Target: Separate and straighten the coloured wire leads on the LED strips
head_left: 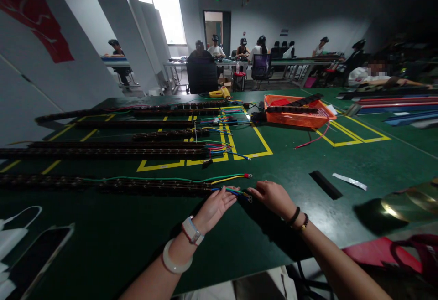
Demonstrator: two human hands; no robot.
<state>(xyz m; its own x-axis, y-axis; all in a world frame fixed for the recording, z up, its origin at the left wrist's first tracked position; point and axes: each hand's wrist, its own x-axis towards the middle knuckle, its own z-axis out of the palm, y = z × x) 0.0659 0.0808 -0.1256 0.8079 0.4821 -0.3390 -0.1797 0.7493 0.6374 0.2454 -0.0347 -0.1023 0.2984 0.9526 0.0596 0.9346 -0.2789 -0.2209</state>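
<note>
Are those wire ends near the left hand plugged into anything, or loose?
Loose: the ring-shaped metal tips stick out past the left hand, with no socket or plug seen on them.

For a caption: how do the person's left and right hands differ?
The left hand shows its palm; the right hand shows its back, fingers curled. The left hand is at the wires, the right hand beside their ring ends. The left hand has a watch and pale bangle at its wrist; the right hand, dark bracelets. Both are over the green table.
</note>
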